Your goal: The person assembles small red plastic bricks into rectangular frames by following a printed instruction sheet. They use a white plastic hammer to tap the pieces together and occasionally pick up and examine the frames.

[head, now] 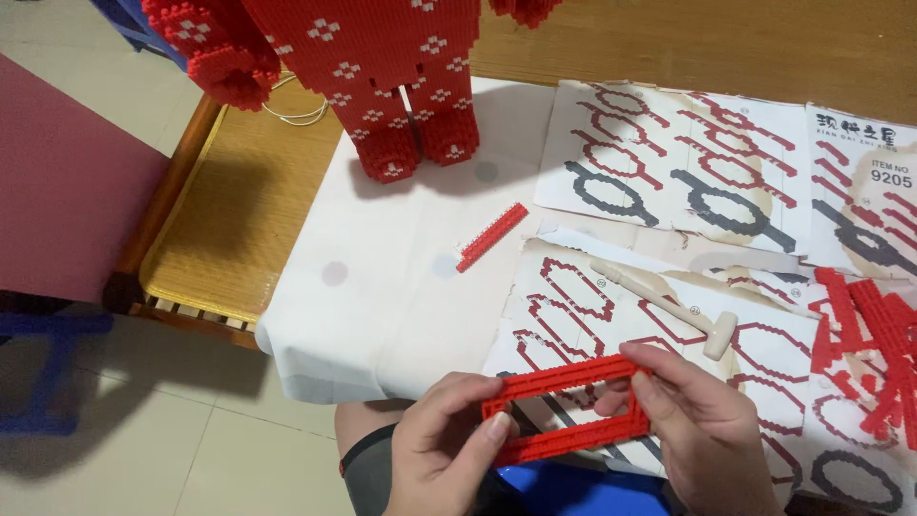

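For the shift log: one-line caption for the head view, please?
Both hands, left hand and right hand, hold a red brick frame over instruction sheets.

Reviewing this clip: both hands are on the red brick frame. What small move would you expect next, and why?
Probably a firm pinch along the near side. The left hand and right hand hold the red rectangular frame at its two ends over the instruction sheet, and its rows look slightly uneven. The small mallet and the loose red strip lie untouched farther away.
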